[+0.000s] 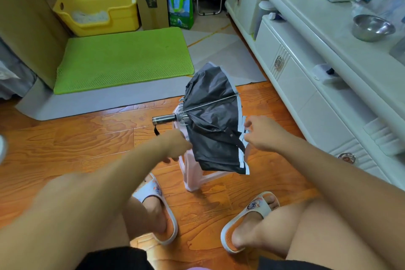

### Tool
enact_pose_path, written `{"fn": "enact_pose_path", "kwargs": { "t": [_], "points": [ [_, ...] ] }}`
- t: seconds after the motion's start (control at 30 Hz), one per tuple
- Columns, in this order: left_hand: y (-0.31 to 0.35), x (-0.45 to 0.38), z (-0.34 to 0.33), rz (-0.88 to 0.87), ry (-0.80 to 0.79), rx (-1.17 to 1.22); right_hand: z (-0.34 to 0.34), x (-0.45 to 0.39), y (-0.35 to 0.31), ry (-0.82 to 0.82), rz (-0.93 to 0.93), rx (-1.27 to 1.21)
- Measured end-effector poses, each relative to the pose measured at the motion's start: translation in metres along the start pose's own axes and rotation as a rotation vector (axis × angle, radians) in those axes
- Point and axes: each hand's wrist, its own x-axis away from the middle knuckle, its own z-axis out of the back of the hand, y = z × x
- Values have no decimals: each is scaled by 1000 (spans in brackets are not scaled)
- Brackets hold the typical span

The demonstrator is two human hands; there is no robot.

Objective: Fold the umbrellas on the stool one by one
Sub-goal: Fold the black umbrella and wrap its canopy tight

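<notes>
Both hands pinching opposite edges of the black umbrella atop the stool.

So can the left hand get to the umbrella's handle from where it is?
Probably yes. The left hand grips canopy fabric just below the handle, which sticks out leftward off the stool with nothing covering it.

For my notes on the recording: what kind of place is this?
Probably a room in a home: wood floor, white cabinet with drawers, yellow litter box behind a green mat.
</notes>
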Motion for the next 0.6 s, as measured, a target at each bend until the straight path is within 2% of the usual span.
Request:
{"fn": "enact_pose_path", "kwargs": {
  "t": [0.1,0.17,0.23,0.3,0.4,0.47,0.53,0.6],
  "points": [
    [1,6,40,-56,80,86,0,-11,-17,73,151,-42],
    [-5,6,47,-51,73,308,-23,-20,-28,51,168,-4],
    [-6,1,43,-17,30,516,-46,-30,-34,13,157,166],
    [1,-7,36,-53,36,535,-50,-36,-33,101,213,269],
    [13,-19,27,-145,123,478,-31,-27,-30,262,302,87],
    [16,-24,23,-165,120,483,-21,-14,-28,401,384,15],
    [16,-31,22,-158,92,616,-19,-2,-27,494,478,26],
    [18,-36,24,-201,98,758,-21,3,-23,465,588,70]
  ]
}}
